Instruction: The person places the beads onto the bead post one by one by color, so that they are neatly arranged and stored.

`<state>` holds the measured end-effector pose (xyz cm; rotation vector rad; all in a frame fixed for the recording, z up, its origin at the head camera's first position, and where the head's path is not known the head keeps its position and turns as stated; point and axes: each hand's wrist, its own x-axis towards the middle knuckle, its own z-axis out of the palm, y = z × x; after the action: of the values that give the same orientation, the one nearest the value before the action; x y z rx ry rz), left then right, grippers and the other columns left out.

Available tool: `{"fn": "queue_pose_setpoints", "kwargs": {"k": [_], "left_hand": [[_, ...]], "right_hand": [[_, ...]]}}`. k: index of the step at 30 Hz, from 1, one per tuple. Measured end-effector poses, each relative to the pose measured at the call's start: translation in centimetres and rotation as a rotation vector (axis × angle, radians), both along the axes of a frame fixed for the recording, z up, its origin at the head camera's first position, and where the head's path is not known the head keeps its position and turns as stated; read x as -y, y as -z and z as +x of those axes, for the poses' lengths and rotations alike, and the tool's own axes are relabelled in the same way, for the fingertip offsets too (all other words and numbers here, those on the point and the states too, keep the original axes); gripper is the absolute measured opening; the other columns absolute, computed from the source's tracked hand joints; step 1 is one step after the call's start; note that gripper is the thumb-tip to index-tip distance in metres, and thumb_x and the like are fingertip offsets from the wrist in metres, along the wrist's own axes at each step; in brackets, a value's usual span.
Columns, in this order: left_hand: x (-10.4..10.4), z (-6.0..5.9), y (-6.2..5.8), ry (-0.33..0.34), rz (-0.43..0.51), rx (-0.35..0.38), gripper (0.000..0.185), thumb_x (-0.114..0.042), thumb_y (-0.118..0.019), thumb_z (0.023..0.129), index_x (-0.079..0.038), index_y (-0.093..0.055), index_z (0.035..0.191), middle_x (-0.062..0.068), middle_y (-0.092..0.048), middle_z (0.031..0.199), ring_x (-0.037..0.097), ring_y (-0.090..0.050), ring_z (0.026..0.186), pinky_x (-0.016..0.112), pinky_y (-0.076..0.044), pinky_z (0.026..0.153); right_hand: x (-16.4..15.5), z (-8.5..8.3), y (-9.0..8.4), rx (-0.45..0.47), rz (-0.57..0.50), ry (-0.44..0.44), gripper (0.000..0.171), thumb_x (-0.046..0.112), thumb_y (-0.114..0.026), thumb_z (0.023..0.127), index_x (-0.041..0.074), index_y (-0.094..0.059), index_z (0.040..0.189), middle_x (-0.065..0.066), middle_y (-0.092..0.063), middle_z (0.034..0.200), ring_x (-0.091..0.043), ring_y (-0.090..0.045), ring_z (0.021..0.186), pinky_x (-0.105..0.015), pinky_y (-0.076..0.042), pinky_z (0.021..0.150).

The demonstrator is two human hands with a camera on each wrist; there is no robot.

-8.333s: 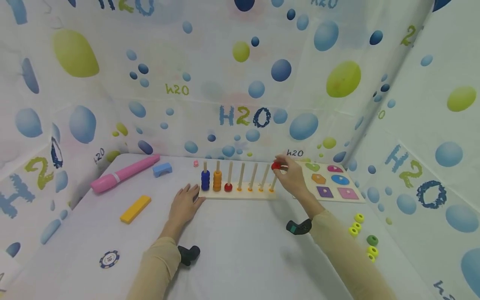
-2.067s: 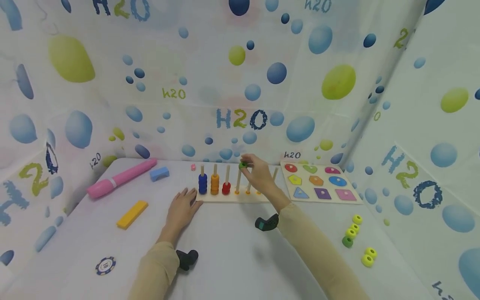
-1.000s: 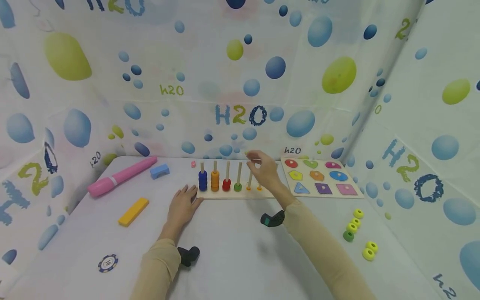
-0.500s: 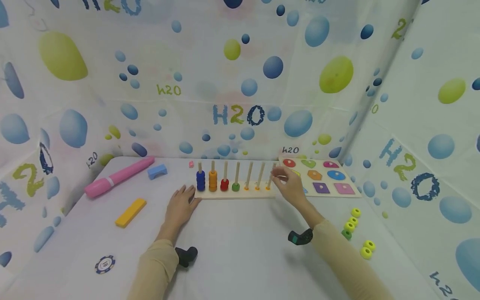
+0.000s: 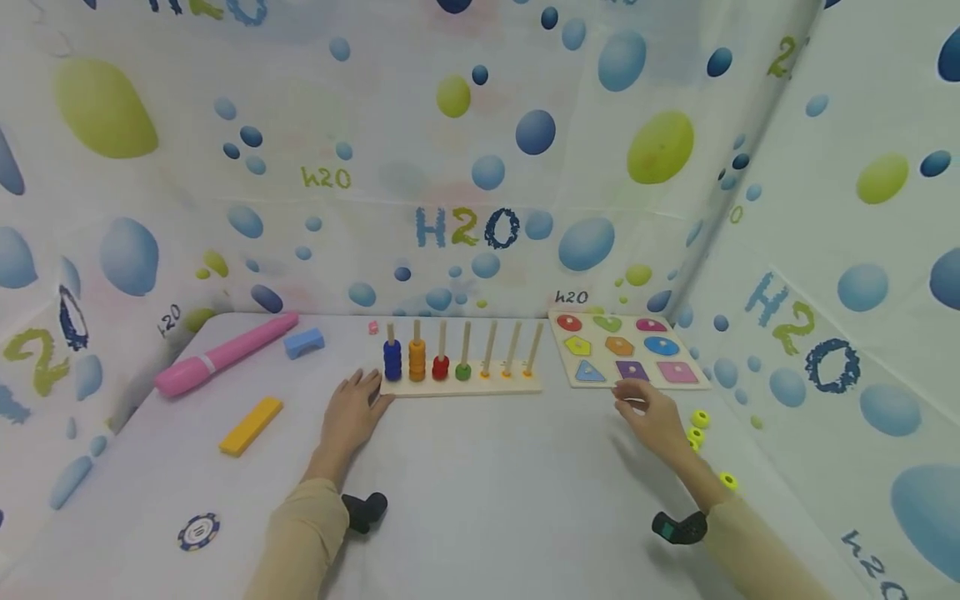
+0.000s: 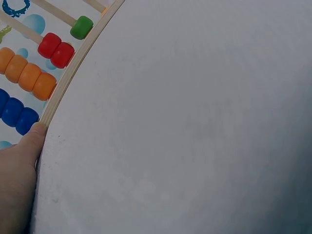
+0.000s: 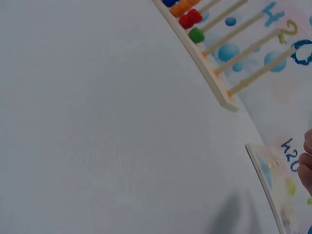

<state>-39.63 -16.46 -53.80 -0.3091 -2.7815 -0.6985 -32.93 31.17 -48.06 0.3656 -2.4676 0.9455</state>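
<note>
A wooden peg board (image 5: 517,386) stands at the back of the table, with a row of upright pegs. Blue beads (image 5: 392,361), orange beads (image 5: 417,361), two red beads (image 5: 440,367) and one green bead (image 5: 462,372) sit on its left pegs; the right three pegs are bare. My left hand (image 5: 350,418) lies on the table against the board's left end, its thumb touching the edge in the left wrist view. Over the table at the right, my right hand (image 5: 651,421) hangs with loosely bent fingers and nothing in them, near the shape puzzle's front edge and the loose yellow beads (image 5: 700,419).
The shape puzzle (image 5: 600,360) lies right of the peg board. At the left are a pink marker-like tube (image 5: 232,352), a blue block (image 5: 303,343), a yellow bar (image 5: 251,427) and a poker chip (image 5: 198,531). A tiny pink object (image 5: 373,327) lies behind. Patterned curtains surround the table.
A second red bead and then a green bead have gone onto the pegs. My right hand has let go of the green bead and moved right and nearer. My left hand stays by the board.
</note>
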Motion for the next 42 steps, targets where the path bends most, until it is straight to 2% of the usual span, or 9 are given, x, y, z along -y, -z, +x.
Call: {"fn": "queue_pose_setpoints", "kwargs": {"k": [8,14,18,24,28,34,38,42], "left_hand": [[0.2,0.0,-0.1,0.004,-0.011,0.013,0.058,-0.037,-0.054,0.095,0.003,-0.046,0.136,0.02,-0.044,0.14,0.042,-0.027,0.135,0.052,-0.014,0.113],[0.1,0.0,-0.1,0.003,-0.012,0.021,0.058,-0.037,-0.054,0.095,0.003,-0.046,0.137,0.02,-0.044,0.14,0.042,-0.027,0.135,0.052,-0.014,0.113],[0.1,0.2,-0.3,0.002,-0.008,0.02,0.058,-0.037,-0.054,0.095,0.003,-0.046,0.136,0.021,-0.044,0.14,0.042,-0.028,0.135,0.052,-0.015,0.113],[0.1,0.2,-0.4,-0.001,-0.006,0.022,0.058,-0.037,-0.054,0.096,0.003,-0.046,0.136,0.02,-0.044,0.14,0.041,-0.027,0.135,0.051,-0.015,0.114],[0.1,0.2,-0.4,0.004,-0.001,0.013,0.057,-0.037,-0.054,0.096,0.003,-0.047,0.136,0.02,-0.044,0.14,0.041,-0.028,0.135,0.052,-0.015,0.113],[0.3,0.1,-0.2,0.009,-0.001,0.005,0.057,-0.037,-0.054,0.095,0.003,-0.047,0.136,0.02,-0.045,0.14,0.041,-0.029,0.134,0.052,-0.016,0.113],[0.3,0.1,0.0,0.007,-0.008,-0.001,0.057,-0.037,-0.054,0.096,0.002,-0.047,0.136,0.019,-0.045,0.14,0.041,-0.029,0.134,0.051,-0.016,0.113],[0.2,0.2,0.0,0.003,-0.007,-0.009,0.057,-0.036,-0.054,0.095,0.003,-0.047,0.136,0.02,-0.045,0.139,0.042,-0.029,0.134,0.051,-0.016,0.113]], "right_hand": [[-4.1,3.3,1.1,0.028,0.102,0.098,0.028,0.002,-0.066,0.086,0.001,-0.059,0.114,-0.008,-0.068,0.102,-0.023,-0.064,0.095,-0.02,-0.052,0.081],[-6.6,5.0,1.8,0.018,0.13,0.128,0.027,0.002,-0.068,0.085,0.002,-0.061,0.111,-0.008,-0.069,0.098,-0.023,-0.064,0.09,-0.011,-0.051,0.076],[-7.5,5.7,2.2,0.038,0.146,0.137,0.026,0.003,-0.07,0.083,0.002,-0.062,0.108,-0.009,-0.069,0.096,-0.023,-0.064,0.089,-0.014,-0.052,0.076],[-7.9,6.6,2.4,0.106,0.171,0.114,0.031,0.003,-0.073,0.079,0.001,-0.062,0.108,-0.007,-0.069,0.096,-0.023,-0.065,0.086,-0.025,-0.056,0.074],[-8.0,7.0,2.5,0.141,0.218,0.115,0.033,0.0,-0.075,0.076,0.003,-0.062,0.107,-0.006,-0.069,0.096,-0.024,-0.066,0.088,-0.029,-0.057,0.075],[-7.8,6.9,2.8,0.133,0.317,0.108,0.033,-0.003,-0.074,0.073,0.003,-0.064,0.104,-0.005,-0.068,0.095,-0.024,-0.065,0.089,-0.034,-0.057,0.076],[-7.7,6.7,2.6,0.112,0.31,0.11,0.034,-0.003,-0.074,0.074,0.003,-0.064,0.105,-0.004,-0.068,0.095,-0.023,-0.065,0.089,-0.033,-0.057,0.076],[-7.3,6.2,2.4,0.035,0.276,0.077,0.036,-0.005,-0.076,0.072,0.003,-0.064,0.106,-0.002,-0.069,0.094,-0.021,-0.064,0.089,-0.029,-0.056,0.075]]}}
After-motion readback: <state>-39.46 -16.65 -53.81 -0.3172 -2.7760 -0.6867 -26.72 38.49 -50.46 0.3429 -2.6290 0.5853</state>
